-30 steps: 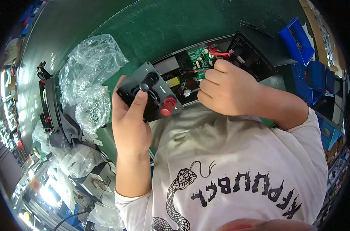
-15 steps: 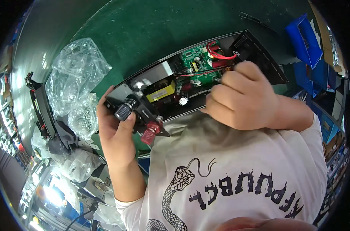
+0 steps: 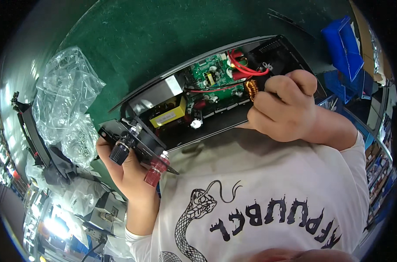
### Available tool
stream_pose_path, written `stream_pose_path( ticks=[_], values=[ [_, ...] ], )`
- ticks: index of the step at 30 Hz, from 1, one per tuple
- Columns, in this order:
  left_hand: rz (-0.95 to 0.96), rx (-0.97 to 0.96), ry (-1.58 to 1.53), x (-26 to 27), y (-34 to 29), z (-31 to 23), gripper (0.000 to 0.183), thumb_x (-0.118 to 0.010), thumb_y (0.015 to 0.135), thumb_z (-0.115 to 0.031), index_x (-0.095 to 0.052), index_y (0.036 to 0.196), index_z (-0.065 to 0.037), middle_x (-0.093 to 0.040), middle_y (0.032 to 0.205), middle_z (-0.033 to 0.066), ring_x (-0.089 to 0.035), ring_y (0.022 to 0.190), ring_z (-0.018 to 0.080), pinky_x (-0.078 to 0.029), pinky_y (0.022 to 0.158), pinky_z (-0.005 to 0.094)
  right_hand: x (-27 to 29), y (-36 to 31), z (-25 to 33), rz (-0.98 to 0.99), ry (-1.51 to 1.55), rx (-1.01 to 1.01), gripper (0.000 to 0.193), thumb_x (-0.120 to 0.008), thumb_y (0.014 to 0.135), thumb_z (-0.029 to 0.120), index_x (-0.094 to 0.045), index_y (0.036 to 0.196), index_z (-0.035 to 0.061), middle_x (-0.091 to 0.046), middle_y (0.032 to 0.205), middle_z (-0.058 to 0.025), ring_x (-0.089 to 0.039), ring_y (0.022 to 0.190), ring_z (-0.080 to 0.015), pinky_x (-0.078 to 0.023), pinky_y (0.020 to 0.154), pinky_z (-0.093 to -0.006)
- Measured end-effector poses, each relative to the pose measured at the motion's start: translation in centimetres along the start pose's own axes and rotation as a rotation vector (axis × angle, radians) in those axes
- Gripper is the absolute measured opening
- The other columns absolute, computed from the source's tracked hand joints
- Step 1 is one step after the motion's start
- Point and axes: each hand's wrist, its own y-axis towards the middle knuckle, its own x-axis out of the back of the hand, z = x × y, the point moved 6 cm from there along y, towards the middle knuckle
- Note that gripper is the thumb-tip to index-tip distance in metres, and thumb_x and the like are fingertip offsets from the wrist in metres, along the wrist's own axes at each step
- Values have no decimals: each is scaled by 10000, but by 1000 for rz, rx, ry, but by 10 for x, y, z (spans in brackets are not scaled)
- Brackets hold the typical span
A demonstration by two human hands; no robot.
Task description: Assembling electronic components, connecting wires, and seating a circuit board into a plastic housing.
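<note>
A long black metal case (image 3: 198, 144) lies open in front of me, tilted up to the right. Inside are a green circuit board (image 3: 224, 89), a yellow transformer (image 3: 168, 114), red wires (image 3: 246, 68) and a copper coil (image 3: 251, 88). My left hand (image 3: 128, 174) is closed round a black end panel (image 3: 112, 129), which stands off the case's left end. The panel carries a black terminal knob (image 3: 119, 152) and a red terminal knob (image 3: 156, 170). My right hand (image 3: 283, 109) is curled into a fist at the case's near right edge; whatever its fingers hold is hidden.
Clear plastic bags (image 3: 65, 96) lie on the green bench top (image 3: 163, 30) to the left, beside a dark upright bar (image 3: 30, 131). Blue bins (image 3: 343, 48) stand at the far right, near some cardboard (image 3: 364, 39).
My left hand has drawn the end panel left and toward me, opening a gap at the case's end. The case has shifted slightly left; my right fist has moved a little right.
</note>
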Motion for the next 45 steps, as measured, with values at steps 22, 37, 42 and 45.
stream_pose_path(
  ticks=[22,37,42,45],
  values=[
    [-111,-57,29,4,6,9,291,-441,1105,-229,-449,1308,-22,-601,1158,101,-604,1008,162,-526,903,332,-6,0,-4,-82,-29,-125,317,-663,696,387,-424,651,184,-422,690,25,-518,742,-160,-287,801,-395],
    [-17,58,-265,44,22,61,449,-393,1070,-291,-440,1468,-89,-576,1360,209,-600,1189,343,-479,1044,521,24,-9,-7,96,-186,-320,145,-714,715,266,-647,748,142,-712,923,22,-658,1036,-127,-265,853,-340],
    [33,75,-415,40,20,66,478,-384,1064,-332,-435,1481,-103,-549,1396,206,-561,1234,356,-431,1067,557,20,-10,-7,132,-48,-316,141,-707,714,228,-626,758,122,-734,972,-17,-631,1148,-132,-270,875,-365],
    [69,87,-508,41,22,69,496,-378,1061,-356,-431,1489,-111,-533,1417,203,-538,1261,365,-403,1081,578,21,-10,-7,186,32,-316,244,-795,684,227,-683,838,75,-747,978,-37,-644,1189,-180,-291,908,-396]
  ],
)
